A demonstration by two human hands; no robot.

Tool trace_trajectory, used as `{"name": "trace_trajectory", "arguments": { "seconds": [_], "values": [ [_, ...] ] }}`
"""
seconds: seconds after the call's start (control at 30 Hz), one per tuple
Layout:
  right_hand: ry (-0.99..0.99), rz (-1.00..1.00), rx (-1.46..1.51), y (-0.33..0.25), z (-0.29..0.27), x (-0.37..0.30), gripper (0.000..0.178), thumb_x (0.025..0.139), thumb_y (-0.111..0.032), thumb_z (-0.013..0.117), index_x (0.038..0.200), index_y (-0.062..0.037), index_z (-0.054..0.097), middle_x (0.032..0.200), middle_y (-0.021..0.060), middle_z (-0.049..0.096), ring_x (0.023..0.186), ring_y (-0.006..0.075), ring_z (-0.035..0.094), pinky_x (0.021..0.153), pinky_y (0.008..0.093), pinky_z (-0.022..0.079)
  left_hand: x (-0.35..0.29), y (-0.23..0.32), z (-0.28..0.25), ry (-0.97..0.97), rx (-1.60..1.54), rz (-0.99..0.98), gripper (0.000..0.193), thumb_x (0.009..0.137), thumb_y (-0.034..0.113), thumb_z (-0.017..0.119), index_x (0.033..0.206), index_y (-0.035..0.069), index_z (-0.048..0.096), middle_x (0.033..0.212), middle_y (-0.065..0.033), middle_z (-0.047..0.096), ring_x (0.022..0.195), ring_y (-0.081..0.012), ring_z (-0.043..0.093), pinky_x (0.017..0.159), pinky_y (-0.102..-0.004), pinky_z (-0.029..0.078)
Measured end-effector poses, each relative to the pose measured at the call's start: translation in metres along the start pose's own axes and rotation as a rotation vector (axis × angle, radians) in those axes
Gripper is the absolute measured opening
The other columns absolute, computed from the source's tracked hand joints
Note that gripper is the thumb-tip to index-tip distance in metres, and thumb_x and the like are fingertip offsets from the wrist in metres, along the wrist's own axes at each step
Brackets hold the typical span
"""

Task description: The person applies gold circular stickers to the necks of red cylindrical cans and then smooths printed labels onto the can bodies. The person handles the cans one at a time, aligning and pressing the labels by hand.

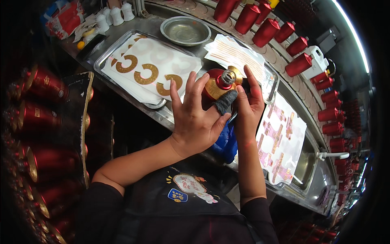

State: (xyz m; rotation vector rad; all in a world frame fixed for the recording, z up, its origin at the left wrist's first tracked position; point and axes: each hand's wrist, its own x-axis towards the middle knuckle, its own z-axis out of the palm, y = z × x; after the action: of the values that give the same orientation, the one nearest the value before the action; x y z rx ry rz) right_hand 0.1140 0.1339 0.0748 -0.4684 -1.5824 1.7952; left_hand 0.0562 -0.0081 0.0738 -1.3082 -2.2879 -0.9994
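Note:
A red bottle [224,80] with a bare glass neck stands upright between my hands. A gold C-shaped decal [213,87] lies on its shoulder around the neck. My left hand [194,118] has its fingers spread, and its index finger, in a grey knitted finger cover [226,101], presses on the front of the shoulder. Along the bottle's right side is my right hand [248,112], thumb at the shoulder and fingers around the far side, steadying it. My hands hide most of the bottle's body. Below it hangs a blue cloth [226,142].
At the left, a metal tray [99,61] carries sheets of gold C-shaped decals [146,74]. Behind stands a metal basin [185,30]. To the right lie striped sheets [235,51] and pink-patterned sheets [280,140] near a sink [305,168]. Red bottles [266,32] line a curved conveyor; others fill racks [44,118] at left.

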Motion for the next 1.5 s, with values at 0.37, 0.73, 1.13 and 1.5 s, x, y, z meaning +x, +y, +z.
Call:
{"name": "trace_trajectory", "arguments": {
  "seconds": [0.37, 0.73, 1.13, 1.5],
  "values": [
    [-0.126, -0.189, -0.031, 0.013, -0.010, 0.008, 0.057, 0.093, -0.002, 0.070, 0.147, 0.0000, 0.050, 0.144, 0.0105, 0.055, 0.116, 0.0118, 0.062, 0.095, 0.0262, 0.054, 0.015, -0.026, 0.017, 0.004, -0.354, -0.104, 0.088, 0.059, 0.018, 0.095, 0.132, -0.001, 0.050, 0.133, -0.0178, 0.046, 0.121, -0.0372, 0.054, 0.100, -0.0431, 0.047],
    [-0.007, -0.200, 0.004, 0.012, -0.007, -0.004, 0.061, 0.088, -0.004, 0.072, 0.145, -0.0010, 0.053, 0.141, 0.0103, 0.059, 0.110, 0.0061, 0.058, 0.083, 0.0195, 0.049, 0.044, -0.062, 0.001, -0.423, -0.825, -0.264, 0.101, 0.055, 0.021, 0.099, 0.140, 0.006, 0.046, 0.141, -0.0131, 0.050, 0.133, -0.0282, 0.051, 0.110, -0.0424, 0.044],
    [0.043, -0.003, 0.021, -0.001, -0.009, 0.001, 0.064, 0.083, -0.003, 0.070, 0.145, -0.0036, 0.055, 0.129, 0.0034, 0.063, 0.067, -0.0036, 0.045, 0.062, 0.0148, 0.040, 0.059, -0.077, 0.010, -0.688, -1.176, -0.380, 0.104, 0.054, 0.013, 0.098, 0.144, 0.008, 0.045, 0.148, -0.0076, 0.048, 0.134, -0.0204, 0.049, 0.113, -0.0354, 0.039],
    [0.162, -0.143, -0.293, -0.001, 0.007, -0.031, 0.059, 0.084, 0.002, 0.074, 0.141, -0.0057, 0.060, 0.104, 0.0002, 0.065, 0.072, 0.0031, 0.045, 0.062, 0.0186, 0.039, 0.031, -0.059, 0.010, -0.402, -0.860, -0.295, 0.092, 0.062, 0.013, 0.093, 0.140, 0.006, 0.046, 0.131, -0.0108, 0.060, 0.122, -0.0232, 0.059, 0.104, -0.0369, 0.047]
  ]
}}
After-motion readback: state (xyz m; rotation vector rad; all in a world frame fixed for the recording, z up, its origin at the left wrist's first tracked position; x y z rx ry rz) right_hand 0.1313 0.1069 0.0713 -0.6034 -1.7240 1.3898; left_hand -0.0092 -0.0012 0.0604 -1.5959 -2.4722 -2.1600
